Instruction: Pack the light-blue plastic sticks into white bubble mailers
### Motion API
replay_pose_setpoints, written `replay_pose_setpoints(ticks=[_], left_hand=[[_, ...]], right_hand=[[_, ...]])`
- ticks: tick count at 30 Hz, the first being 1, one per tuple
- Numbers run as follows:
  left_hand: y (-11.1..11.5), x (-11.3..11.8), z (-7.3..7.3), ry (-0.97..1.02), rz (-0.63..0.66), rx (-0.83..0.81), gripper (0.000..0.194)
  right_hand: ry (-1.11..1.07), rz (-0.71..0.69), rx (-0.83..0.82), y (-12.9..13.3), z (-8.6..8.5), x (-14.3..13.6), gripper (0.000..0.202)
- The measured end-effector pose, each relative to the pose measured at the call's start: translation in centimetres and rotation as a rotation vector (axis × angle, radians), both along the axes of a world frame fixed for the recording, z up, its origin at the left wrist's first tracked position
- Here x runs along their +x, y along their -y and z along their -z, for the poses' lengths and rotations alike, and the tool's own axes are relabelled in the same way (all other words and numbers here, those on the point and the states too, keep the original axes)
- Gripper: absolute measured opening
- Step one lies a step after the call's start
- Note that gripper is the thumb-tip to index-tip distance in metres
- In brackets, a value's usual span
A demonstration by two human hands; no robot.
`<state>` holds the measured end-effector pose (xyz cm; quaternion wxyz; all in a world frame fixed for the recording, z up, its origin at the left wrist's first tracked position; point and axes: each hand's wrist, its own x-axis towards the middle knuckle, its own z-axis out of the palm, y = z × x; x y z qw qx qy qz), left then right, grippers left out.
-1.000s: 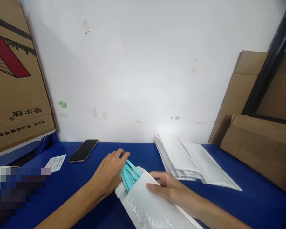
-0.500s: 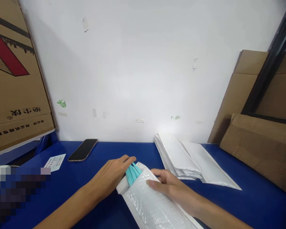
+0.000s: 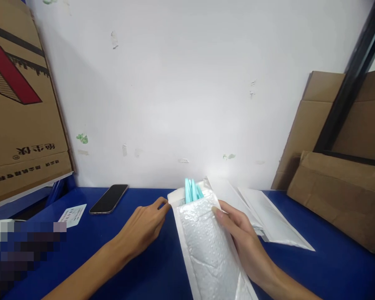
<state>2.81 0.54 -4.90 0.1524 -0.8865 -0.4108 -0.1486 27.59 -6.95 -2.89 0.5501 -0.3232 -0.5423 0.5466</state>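
Observation:
A white padded bubble envelope [image 3: 206,246] stands tilted over the blue table, its mouth at the top. Several turquoise strips [image 3: 193,191] stick out of that mouth, their lower parts hidden inside. My right hand [image 3: 242,233] grips the envelope's right edge near the top, thumb on the front and fingers behind. At the envelope's upper left corner is my left hand [image 3: 145,225], its fingers curled and pressed together. Whether its fingertips hold the flap's corner or only touch it is too small to tell.
More white envelopes [image 3: 276,218] lie behind my right hand. A black phone [image 3: 109,199] and a printed card [image 3: 72,215] rest at the left of the blue table [image 3: 150,266]. Cardboard stands at both sides, before a white wall.
The envelope has risen and turned more upright, moving right with my right hand. My left hand has come off the turquoise strips to the envelope's left corner.

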Motion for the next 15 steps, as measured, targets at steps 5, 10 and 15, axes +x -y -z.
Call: replay_pose_setpoints(ticks=[5, 10, 15], left_hand=[[0.4, 0.4, 0.1, 0.071, 0.121, -0.026, 0.034], [1.8, 0.8, -0.3, 0.330, 0.218, -0.154, 0.032], [4.9, 2.2, -1.0, 0.611, 0.348, -0.580, 0.047]], right_hand=[[-0.032, 0.257, 0.082, 0.5, -1.1, 1.2, 0.039], [-0.065, 0.405, 0.189, -0.1, -1.8, 2.0, 0.042], [-0.119, 0.398, 0.126, 0.1, -1.1, 1.2, 0.045]])
